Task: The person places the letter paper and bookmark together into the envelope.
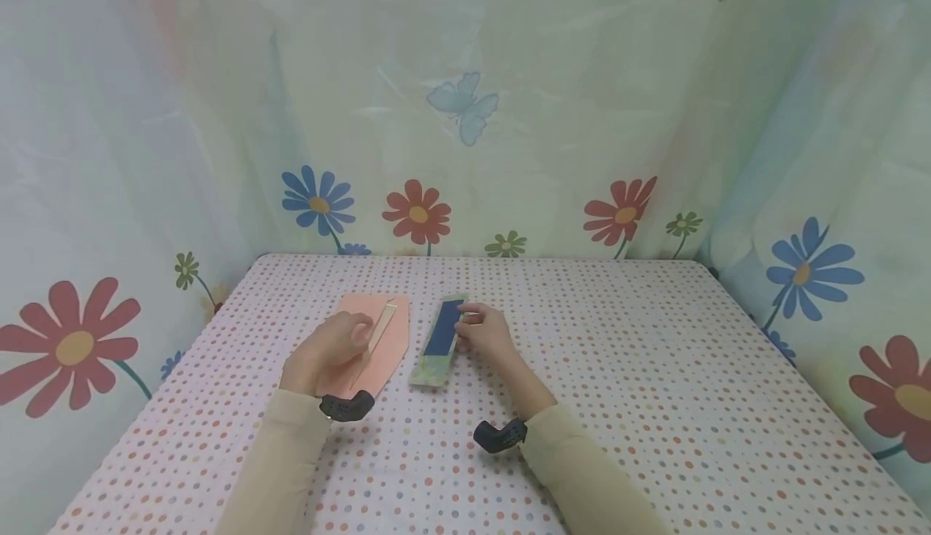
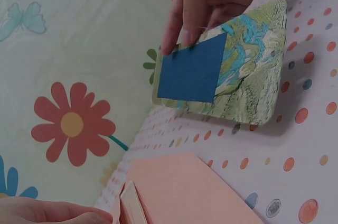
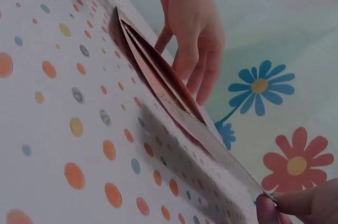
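Observation:
On the left of the table, my left hand (image 1: 330, 345) pinches the edge of a pink paper envelope (image 1: 393, 345). The envelope's mouth gapes apart, as the right wrist view shows, and a cream strip (image 2: 134, 204) runs along it. To its right, my right hand (image 1: 486, 331) holds a flat rectangular card (image 2: 259, 71) by its long edge between thumb and fingers. Swirled, textured green and turquoise covers the card, with a plain dark blue rectangle (image 2: 191, 71) on its face. The card is tilted and raised over the table, beside the envelope.
A white cloth with coloured dots covers the table (image 1: 625, 373). Hanging sheets printed with flowers and butterflies enclose it at the back (image 1: 538, 155) and on both sides. Each wrist wears a black camera, one on the left (image 1: 347, 407) and one on the right (image 1: 500, 436).

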A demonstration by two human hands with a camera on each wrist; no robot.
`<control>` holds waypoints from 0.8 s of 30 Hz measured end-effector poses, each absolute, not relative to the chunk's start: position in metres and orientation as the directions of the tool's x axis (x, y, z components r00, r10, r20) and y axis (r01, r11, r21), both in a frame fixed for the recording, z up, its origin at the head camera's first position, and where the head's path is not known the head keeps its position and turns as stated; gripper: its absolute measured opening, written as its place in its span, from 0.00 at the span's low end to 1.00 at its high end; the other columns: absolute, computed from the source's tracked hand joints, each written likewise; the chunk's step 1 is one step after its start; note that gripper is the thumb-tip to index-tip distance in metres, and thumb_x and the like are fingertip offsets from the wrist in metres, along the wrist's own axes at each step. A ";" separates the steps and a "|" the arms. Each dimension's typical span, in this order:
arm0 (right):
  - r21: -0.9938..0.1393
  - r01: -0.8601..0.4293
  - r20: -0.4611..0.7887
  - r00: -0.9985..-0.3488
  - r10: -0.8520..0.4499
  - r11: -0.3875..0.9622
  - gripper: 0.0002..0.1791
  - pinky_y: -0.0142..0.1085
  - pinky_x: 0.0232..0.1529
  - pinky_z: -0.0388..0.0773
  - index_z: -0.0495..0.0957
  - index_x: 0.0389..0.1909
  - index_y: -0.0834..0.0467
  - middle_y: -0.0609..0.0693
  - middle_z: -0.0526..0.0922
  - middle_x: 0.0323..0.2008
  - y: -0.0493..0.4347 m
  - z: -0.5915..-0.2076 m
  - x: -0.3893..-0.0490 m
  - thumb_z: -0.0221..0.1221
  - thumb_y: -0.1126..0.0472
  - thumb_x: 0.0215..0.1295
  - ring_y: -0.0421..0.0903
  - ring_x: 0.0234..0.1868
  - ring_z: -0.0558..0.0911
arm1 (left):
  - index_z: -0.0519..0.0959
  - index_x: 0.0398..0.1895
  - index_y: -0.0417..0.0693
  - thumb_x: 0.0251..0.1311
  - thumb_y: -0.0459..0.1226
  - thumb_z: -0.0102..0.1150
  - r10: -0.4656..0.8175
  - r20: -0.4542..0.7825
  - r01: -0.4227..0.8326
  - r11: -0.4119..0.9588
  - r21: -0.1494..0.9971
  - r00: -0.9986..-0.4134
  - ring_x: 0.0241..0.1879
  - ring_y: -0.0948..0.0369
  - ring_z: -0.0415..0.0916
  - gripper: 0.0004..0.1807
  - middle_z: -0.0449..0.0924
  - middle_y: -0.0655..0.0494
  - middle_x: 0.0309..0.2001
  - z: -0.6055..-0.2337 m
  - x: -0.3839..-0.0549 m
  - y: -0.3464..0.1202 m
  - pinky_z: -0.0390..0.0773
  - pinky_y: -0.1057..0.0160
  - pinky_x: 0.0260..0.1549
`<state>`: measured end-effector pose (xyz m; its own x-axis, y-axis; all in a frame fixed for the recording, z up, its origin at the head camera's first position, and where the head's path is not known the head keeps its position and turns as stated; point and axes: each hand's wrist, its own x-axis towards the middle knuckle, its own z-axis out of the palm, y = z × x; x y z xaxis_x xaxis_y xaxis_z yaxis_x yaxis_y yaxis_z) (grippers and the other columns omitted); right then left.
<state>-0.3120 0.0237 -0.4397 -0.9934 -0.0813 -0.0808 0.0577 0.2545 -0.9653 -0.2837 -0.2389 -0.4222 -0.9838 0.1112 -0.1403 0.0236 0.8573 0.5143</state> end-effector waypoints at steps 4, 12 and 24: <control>-0.971 0.076 -0.090 -0.995 -0.050 0.227 0.20 0.34 0.39 0.83 0.76 0.55 0.58 0.57 0.75 0.48 0.014 -0.441 -0.312 0.58 0.68 0.61 0.44 0.37 0.81 | 0.68 0.65 0.46 0.71 0.43 0.40 0.126 -0.120 0.049 0.865 0.499 -0.985 0.66 0.48 0.65 0.23 0.70 0.46 0.65 -0.425 -0.285 -0.239 0.62 0.45 0.66; -0.984 0.090 -0.088 -0.996 0.021 0.152 0.19 0.30 0.35 0.82 0.76 0.54 0.57 0.54 0.74 0.42 -0.003 -0.452 -0.310 0.57 0.68 0.60 0.41 0.32 0.79 | 0.66 0.67 0.49 0.71 0.44 0.41 0.080 -0.179 -0.029 0.843 0.538 -0.981 0.68 0.47 0.60 0.24 0.66 0.47 0.67 -0.427 -0.285 -0.238 0.60 0.43 0.67; -0.972 0.018 -0.013 -1.000 0.020 0.233 0.12 0.28 0.35 0.82 0.76 0.45 0.57 0.54 0.77 0.44 -0.030 -0.468 -0.306 0.58 0.63 0.60 0.40 0.34 0.82 | 0.67 0.67 0.50 0.70 0.45 0.43 0.057 -0.186 -0.051 0.846 0.531 -0.981 0.66 0.47 0.64 0.24 0.68 0.48 0.66 -0.424 -0.285 -0.238 0.62 0.43 0.65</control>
